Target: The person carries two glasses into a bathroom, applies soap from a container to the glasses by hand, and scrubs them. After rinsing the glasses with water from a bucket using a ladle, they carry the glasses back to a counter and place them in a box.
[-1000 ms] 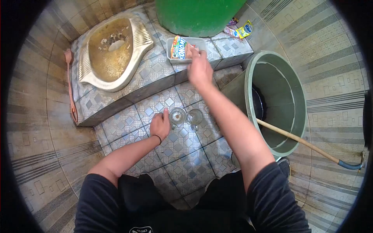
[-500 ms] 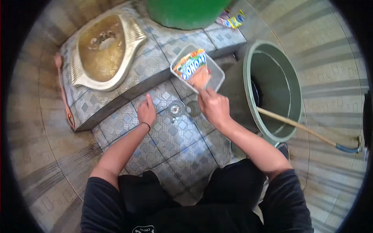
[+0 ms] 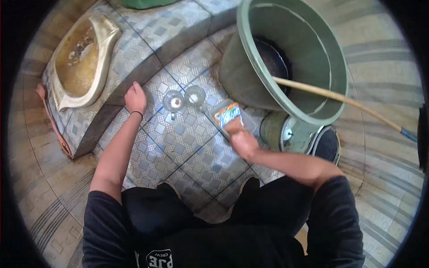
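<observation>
My right hand (image 3: 242,142) is closed on the near rim of a clear plastic container (image 3: 220,109), low over the tiled floor. Inside the container lies a colourful packet (image 3: 229,114) with orange at its top edge. My left hand (image 3: 136,98) is a loose fist near the step's edge, thumb up, and I cannot make out anything in it. Two clear glass mugs stand side by side on the floor between my hands. The left mug (image 3: 173,102) shows a brownish bit at its bottom, the right mug (image 3: 195,96) something white.
A large green tub (image 3: 245,40) with a wooden handle (image 3: 313,89) leaning in it stands at the right. Below it are a smaller bucket (image 3: 273,129) and a dark round container (image 3: 327,147). A squat toilet (image 3: 99,67) sits on the raised step, with a reddish brush (image 3: 54,123) beside it.
The view has turned rightward and down. My right hand has brought the container with the packet lower, from beyond the mugs to their right side. My left hand stays left of the mugs.
</observation>
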`<state>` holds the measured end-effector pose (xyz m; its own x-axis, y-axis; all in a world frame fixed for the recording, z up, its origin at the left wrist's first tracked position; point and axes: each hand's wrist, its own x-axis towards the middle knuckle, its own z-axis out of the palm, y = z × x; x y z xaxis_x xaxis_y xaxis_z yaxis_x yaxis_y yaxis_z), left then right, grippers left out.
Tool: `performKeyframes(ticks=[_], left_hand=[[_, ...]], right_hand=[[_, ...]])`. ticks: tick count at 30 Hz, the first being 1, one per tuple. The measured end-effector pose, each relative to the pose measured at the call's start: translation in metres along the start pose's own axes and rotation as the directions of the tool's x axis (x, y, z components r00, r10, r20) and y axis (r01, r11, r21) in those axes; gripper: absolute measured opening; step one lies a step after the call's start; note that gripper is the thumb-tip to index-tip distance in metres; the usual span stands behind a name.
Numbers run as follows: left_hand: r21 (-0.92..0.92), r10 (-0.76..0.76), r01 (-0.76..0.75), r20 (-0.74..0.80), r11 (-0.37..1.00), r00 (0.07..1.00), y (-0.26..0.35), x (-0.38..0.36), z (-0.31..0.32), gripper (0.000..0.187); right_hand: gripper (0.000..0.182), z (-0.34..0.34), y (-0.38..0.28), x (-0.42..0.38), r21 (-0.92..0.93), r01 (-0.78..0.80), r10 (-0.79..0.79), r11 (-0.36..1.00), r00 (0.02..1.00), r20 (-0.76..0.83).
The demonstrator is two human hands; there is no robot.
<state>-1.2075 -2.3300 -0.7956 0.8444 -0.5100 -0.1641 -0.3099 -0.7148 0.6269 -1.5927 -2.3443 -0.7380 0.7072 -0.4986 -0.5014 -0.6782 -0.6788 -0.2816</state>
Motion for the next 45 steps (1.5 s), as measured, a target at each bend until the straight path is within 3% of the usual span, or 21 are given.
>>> performKeyframes(ticks=[3,5,6,8,9,10,12,13,17,19,20,22,29,31,34,38,40,41,43,45], left_hand=[[0.095,0.02,-0.018,-0.023,0.995,1.0,-0.008,-0.015,0.004,0.059],[0.111,0.065,-0.063,-0.017,0.992,0.998,-0.005,-0.019,0.001,0.058],[0.138,0.112,-0.113,0.014,0.984,0.994,-0.007,-0.022,-0.001,0.057],[0.16,0.13,-0.128,-0.002,0.979,0.992,-0.004,-0.021,-0.003,0.056],[0.176,0.155,-0.151,-0.01,0.973,0.988,0.0,-0.019,-0.005,0.055],[0.183,0.154,-0.15,-0.01,0.972,0.988,0.001,-0.018,-0.007,0.055],[0.207,0.174,-0.165,-0.024,0.964,0.984,0.008,-0.013,-0.013,0.055],[0.269,0.126,-0.119,-0.009,0.956,0.992,0.009,-0.01,-0.016,0.053],[0.292,0.148,-0.144,0.006,0.946,0.989,0.006,-0.011,-0.02,0.053],[0.315,0.169,-0.171,0.034,0.934,0.985,0.004,-0.012,-0.022,0.052],[0.318,0.168,-0.17,0.034,0.933,0.985,0.003,-0.012,-0.023,0.052],[0.352,0.207,-0.226,0.09,0.908,0.974,0.001,-0.014,-0.025,0.052],[0.349,0.244,-0.272,0.122,0.897,0.962,0.0,-0.019,-0.033,0.051],[0.366,0.27,-0.3,0.131,0.881,0.954,-0.003,-0.017,-0.033,0.05],[0.379,0.284,-0.32,0.149,0.868,0.947,-0.007,-0.012,-0.035,0.051],[0.394,0.255,-0.301,0.166,0.869,0.953,-0.009,-0.013,-0.036,0.051],[0.388,0.315,-0.359,0.175,0.849,0.933,-0.01,-0.014,-0.037,0.051],[0.389,0.311,-0.356,0.175,0.85,0.934,-0.011,-0.014,-0.038,0.051],[0.391,0.328,-0.374,0.181,0.841,0.927,-0.012,-0.012,-0.039,0.051],[0.398,0.309,-0.362,0.194,0.843,0.931,-0.011,-0.013,-0.039,0.051]], right_hand=[[0.018,-0.001,0.014,0.015,-0.052,-0.024,0.025,0.998,1.0,0.014],[0.022,0.02,0.029,0.029,0.201,-0.015,0.033,0.98,0.996,-0.084],[0.022,0.014,0.028,0.029,0.202,-0.006,0.023,0.979,0.996,-0.083],[0.02,-0.003,0.025,0.029,0.42,0.028,0.064,0.907,0.977,-0.203],[0.025,0.0,0.033,0.034,0.367,-0.115,0.168,0.923,0.979,-0.117],[0.025,0.001,0.043,0.04,0.372,-0.112,0.165,0.921,0.98,-0.114],[0.025,0.002,0.061,0.049,-0.002,0.237,-0.229,0.972,0.936,-0.268],[0.022,0.008,0.067,0.053,-0.09,0.238,-0.247,0.967,0.962,-0.114],[0.021,0.033,0.072,0.06,-0.218,0.287,-0.317,0.933,0.941,-0.118],[0.02,0.024,0.06,0.056,-0.295,0.279,-0.254,0.914,0.96,0.122],[0.02,0.026,0.058,0.057,-0.293,0.281,-0.256,0.914,0.959,0.122],[0.02,0.029,0.056,0.06,-0.051,0.137,-0.128,0.989,0.98,0.151],[0.027,0.066,0.076,0.072,0.086,0.039,-0.042,0.996,0.998,0.037],[0.028,0.05,0.074,0.074,0.139,-0.021,-0.004,0.99,0.984,0.177],[0.03,0.039,0.061,0.07,0.156,-0.054,0.015,0.986,0.97,0.242],[0.028,0.059,0.075,0.078,0.21,-0.036,-0.013,0.977,0.973,0.232],[0.029,0.07,0.082,0.077,0.133,0.236,-0.237,0.963,0.971,-0.008],[0.029,0.075,0.087,0.077,0.134,0.238,-0.24,0.962,0.971,-0.005],[0.029,0.048,0.076,0.068,0.31,0.1,-0.122,0.945,0.991,0.052],[0.028,0.044,0.069,0.066,0.268,0.064,-0.087,0.961,0.993,0.073]])
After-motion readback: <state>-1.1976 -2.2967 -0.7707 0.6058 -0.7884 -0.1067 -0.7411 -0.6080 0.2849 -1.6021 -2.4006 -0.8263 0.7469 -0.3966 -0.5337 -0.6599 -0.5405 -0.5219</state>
